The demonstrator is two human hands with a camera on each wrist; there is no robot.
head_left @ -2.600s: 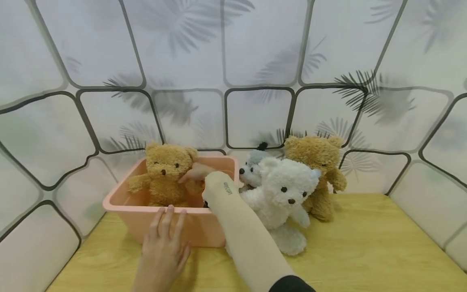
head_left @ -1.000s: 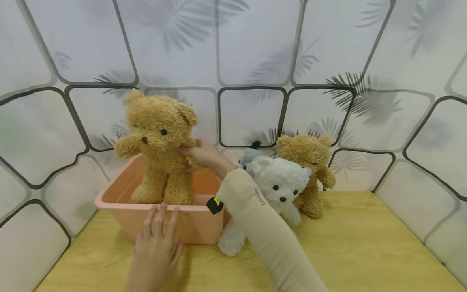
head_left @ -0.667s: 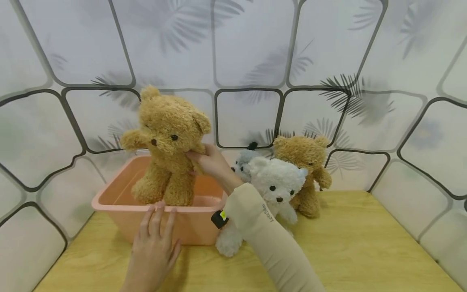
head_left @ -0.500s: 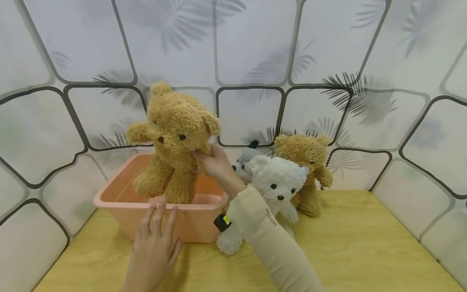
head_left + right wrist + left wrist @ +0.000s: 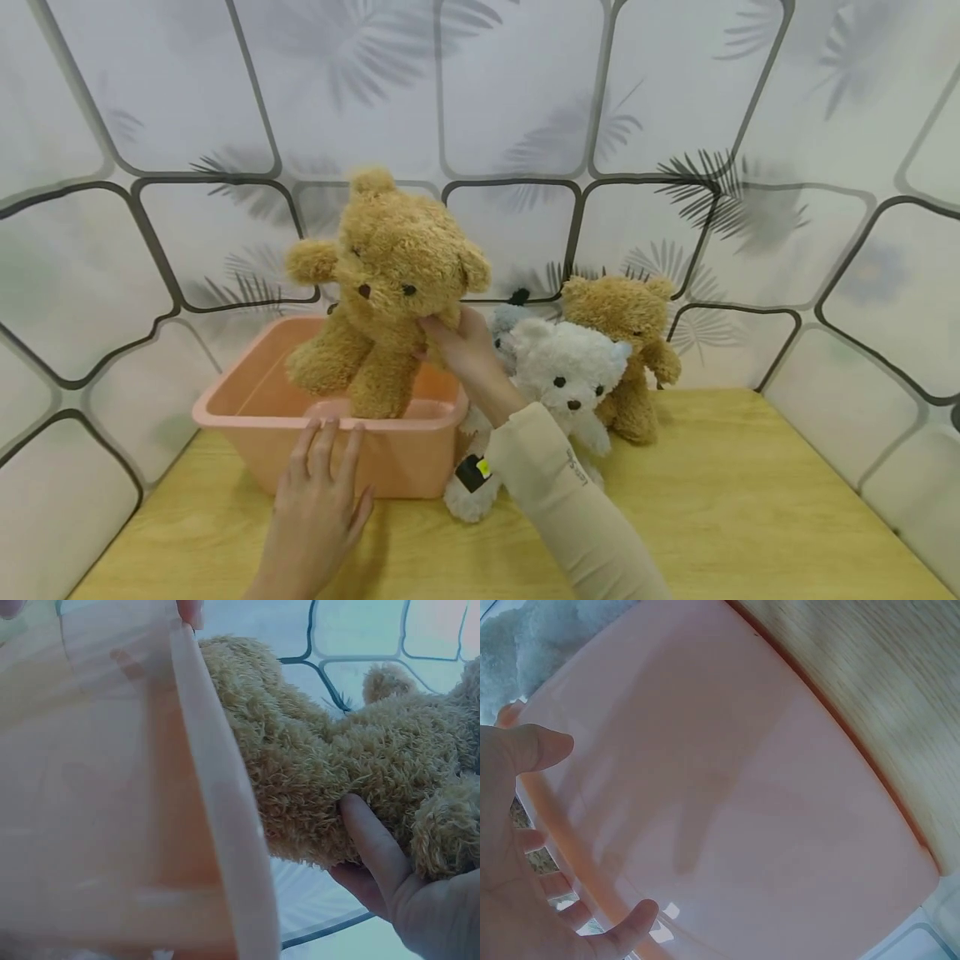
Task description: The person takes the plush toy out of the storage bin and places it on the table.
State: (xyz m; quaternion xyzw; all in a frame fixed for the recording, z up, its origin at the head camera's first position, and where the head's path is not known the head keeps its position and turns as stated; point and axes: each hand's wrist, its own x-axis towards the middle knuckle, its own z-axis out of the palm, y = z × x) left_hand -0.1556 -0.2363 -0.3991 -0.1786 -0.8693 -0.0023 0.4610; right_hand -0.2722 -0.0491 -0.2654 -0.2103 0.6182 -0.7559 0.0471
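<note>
My right hand (image 5: 468, 350) grips a fuzzy tan teddy bear (image 5: 405, 258) under its arm, thumb across the chest. The bear leans, its head up above the pink plastic basin (image 5: 408, 467) and its feet low over the opening, near the front rim. In the right wrist view, the thumb presses into the teddy's plush beside the basin's edge. My left hand (image 5: 315, 508) rests its straight fingers on the basin's front rim. In the left wrist view, several fingers of that hand (image 5: 502, 862) reach over the rim, while the thumb stays apart from the outer wall.
Right of the basin sit a white plush bear (image 5: 570, 375), a partly hidden blue-grey plush (image 5: 506, 329) and a second tan teddy bear (image 5: 630, 350). All stand on the wood-patterned tabletop (image 5: 750, 500). A patterned fabric backdrop (image 5: 517, 242) encloses the back and sides.
My right hand has lifted the teddy bear from inside the basin, then carried it rightward, tilting it. The left hand has stayed at the front rim.
</note>
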